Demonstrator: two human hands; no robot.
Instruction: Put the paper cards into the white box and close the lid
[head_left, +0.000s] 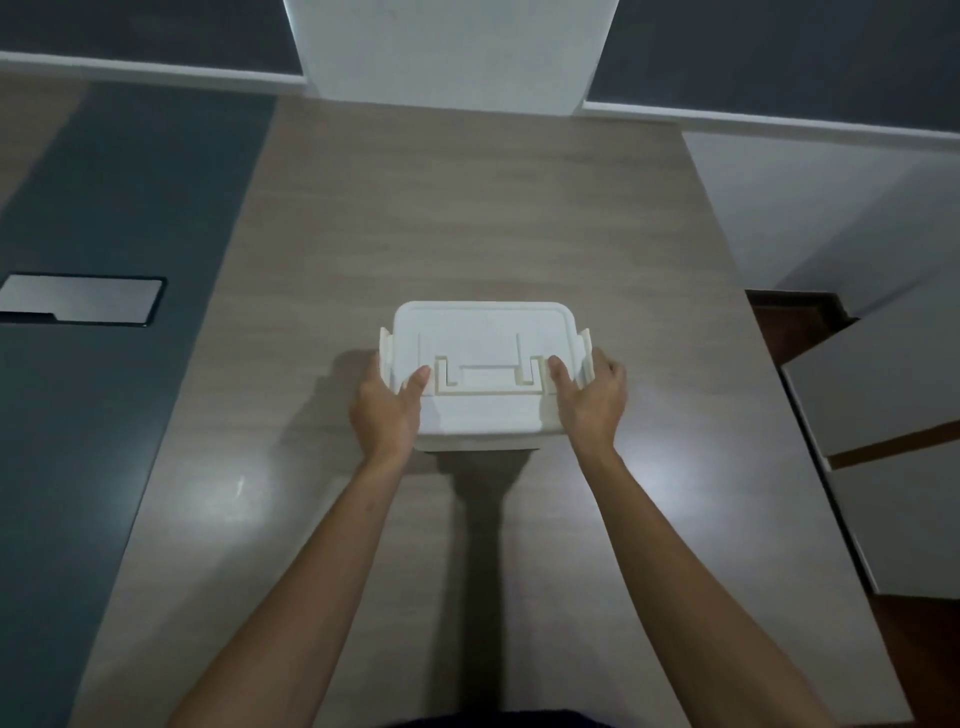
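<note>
A white plastic box stands in the middle of the wooden table with its lid lying flat on top, a folded handle in the lid's near half. Both side latches stick outward. My left hand grips the box's left side, thumb on the lid. On the right side my right hand holds it the same way, fingers by the right latch. No paper cards are visible.
A dark panel with a rectangular metal-covered cutout runs along the table's left. White drawer fronts stand off the table's right edge. A white pillar rises beyond the far edge.
</note>
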